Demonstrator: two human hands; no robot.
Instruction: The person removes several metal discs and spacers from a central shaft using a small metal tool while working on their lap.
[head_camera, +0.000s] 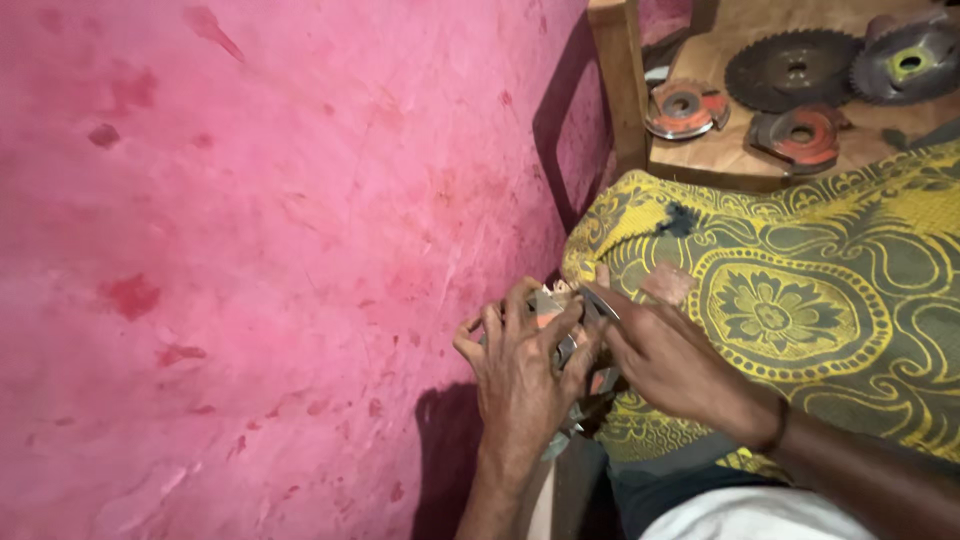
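1. Head view, lower centre: left hand (520, 375) and right hand (655, 355) together close their grip on a small metal cutter (570, 320), mostly hidden; its long axis and heading cannot be told.
2. Right: yellow patterned cloth (800, 300).
3. Upper right: circular saw blade (790, 68) on wooden bench (720, 160).

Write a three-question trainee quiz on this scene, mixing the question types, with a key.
1. True or false: the left hand and right hand both grip the small metal cutter piece.
2. The hands are beside: A) pink wall B) glass window C) blue door.
3. What lies on the wooden bench besides the round toothed saw blade?

Key: 1 true; 2 A; 3 orange-marked cutter heads.
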